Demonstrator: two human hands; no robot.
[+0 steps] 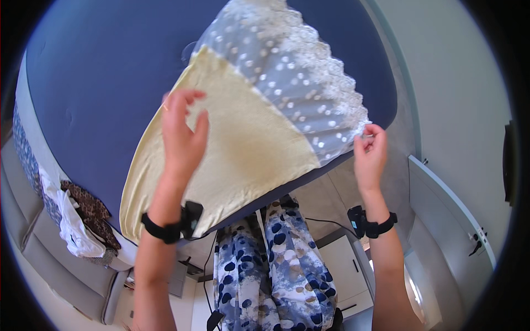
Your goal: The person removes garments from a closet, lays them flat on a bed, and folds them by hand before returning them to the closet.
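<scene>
A pale yellow skirt-like garment [248,135] lies spread on a dark blue covered surface [99,83]. Along its far right side runs a sheer white panel [284,91] with white dots, ending in a scalloped lace edge [337,77]. My right hand [371,157] pinches the near right corner of that lace between thumb and fingers. Over the left part of the yellow cloth is my left hand [184,132], slightly blurred, thumb and fingers apart and nothing held. Whether it touches the cloth I cannot tell. The garment's top end runs out of view.
At the surface's left edge hang a white cloth [74,229] and a brown patterned cloth [91,212]. A grey sofa [66,259] stands at the lower left. White drawers [345,265] are below, beside my patterned trousers [270,270]. On the right is an open door [450,204].
</scene>
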